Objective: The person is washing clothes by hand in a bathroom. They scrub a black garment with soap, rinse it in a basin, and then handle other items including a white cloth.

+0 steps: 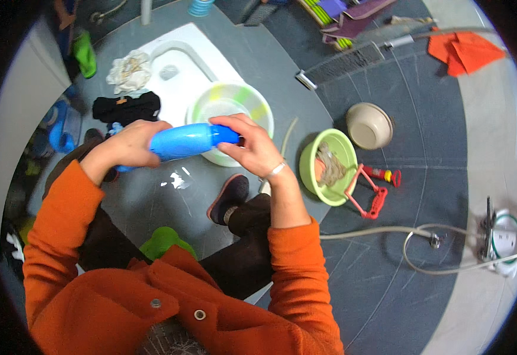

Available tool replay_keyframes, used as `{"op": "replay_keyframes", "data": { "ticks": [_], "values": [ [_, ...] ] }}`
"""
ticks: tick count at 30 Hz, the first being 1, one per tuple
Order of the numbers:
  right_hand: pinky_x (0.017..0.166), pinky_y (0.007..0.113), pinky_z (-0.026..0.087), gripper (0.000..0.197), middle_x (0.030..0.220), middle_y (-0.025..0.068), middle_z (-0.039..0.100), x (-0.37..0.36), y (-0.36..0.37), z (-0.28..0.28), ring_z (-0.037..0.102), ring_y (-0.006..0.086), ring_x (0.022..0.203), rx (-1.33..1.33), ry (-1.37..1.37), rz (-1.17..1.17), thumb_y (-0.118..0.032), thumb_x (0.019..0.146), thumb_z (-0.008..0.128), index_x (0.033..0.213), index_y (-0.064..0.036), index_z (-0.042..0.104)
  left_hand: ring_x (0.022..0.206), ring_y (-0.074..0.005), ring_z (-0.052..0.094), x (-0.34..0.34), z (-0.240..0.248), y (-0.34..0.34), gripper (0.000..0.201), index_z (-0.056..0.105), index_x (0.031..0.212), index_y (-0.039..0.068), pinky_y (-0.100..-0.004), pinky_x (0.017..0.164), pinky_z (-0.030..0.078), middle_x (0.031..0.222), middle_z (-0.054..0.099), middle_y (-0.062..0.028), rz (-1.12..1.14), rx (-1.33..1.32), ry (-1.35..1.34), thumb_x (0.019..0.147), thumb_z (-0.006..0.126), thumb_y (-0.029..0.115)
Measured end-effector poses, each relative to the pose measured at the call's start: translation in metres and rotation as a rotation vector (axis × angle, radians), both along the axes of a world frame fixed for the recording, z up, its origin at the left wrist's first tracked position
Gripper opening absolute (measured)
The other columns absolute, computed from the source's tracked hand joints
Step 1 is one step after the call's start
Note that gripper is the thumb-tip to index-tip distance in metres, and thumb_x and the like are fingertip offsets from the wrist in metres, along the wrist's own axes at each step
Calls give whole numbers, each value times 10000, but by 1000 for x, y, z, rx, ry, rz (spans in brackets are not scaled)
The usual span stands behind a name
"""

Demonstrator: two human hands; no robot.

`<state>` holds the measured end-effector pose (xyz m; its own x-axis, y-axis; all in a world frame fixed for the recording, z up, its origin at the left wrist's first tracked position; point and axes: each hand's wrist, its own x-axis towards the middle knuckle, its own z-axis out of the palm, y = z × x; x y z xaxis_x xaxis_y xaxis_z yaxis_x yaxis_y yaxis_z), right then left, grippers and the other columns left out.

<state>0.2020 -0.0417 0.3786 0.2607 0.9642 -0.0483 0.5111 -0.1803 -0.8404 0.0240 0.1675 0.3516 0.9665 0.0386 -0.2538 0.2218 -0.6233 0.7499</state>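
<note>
Left hand (pixel 131 143): curled around the base end of the blue bottle, blurred.
Right hand (pixel 253 145): thumb and fingers pinching the dark blue cap.
Blue bottle (pixel 181 141): between both hands, lying near level, cap end right, in front of the near-left rim of the white basin.
Dark blue cap (pixel 225 135): on the bottle; loosened or tight, cannot tell.
White basin (pixel 262 102): just beyond the hands, green-yellow pattern; contents unclear.
Done: bottle gripped at both ends, judged ready for uncapping.
Left: no pouring visible; black cloth (pixel 127 109) and whitish cloth (pixel 129 72) lie outside the basin, beyond the left hand, judged unhandled so far.
Green bucket (pixel 307 173): right of the right hand, cloth inside.
Beige bowl (pixel 367 129): farther right, beyond the bucket.
Hose (pixel 377 232): right and nearer the body, on floor.
</note>
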Motion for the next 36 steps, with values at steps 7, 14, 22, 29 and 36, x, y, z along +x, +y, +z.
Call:
{"op": "replay_keyframes", "data": {
  "ticks": [7,14,22,29,36],
  "values": [
    [715,310,499,555,883,171,603,-15,2,11,632,233,778,-278,123,-275,-468,880,485,1235,-41,474,912,-335,603,2,4,-8,591,548,1099,22,-376,844,458,969,620,-184,4,-48,9,522,662,79],
    [823,316,477,405,1056,119,565,6,-14,1,584,211,953,230,-143,46,-239,880,554,1262,-118,499,892,-304,613,4,5,-5,660,531,1131,11,-361,839,453,946,625,-175,41,-65,-2,484,644,75],
    [753,325,502,502,996,144,591,-5,-6,13,619,221,870,-107,60,-248,-322,852,578,1285,-90,470,903,-345,606,2,-11,5,566,560,1080,30,-392,812,466,953,624,-191,-21,-96,-107,537,679,136],
    [578,282,503,437,794,106,630,-10,-1,23,620,156,603,-299,203,-298,-210,881,547,1302,-132,459,903,-334,609,-1,-11,7,573,550,1117,56,-393,805,473,939,630,-181,-34,26,-24,578,704,177],
    [848,328,476,582,1258,134,427,-12,-2,19,500,258,1098,-9,-147,-7,-30,728,647,1278,-134,486,884,-334,613,-4,-18,8,574,540,1107,56,-404,780,477,933,631,-177,-49,37,-27,571,701,184]
  ]
}}
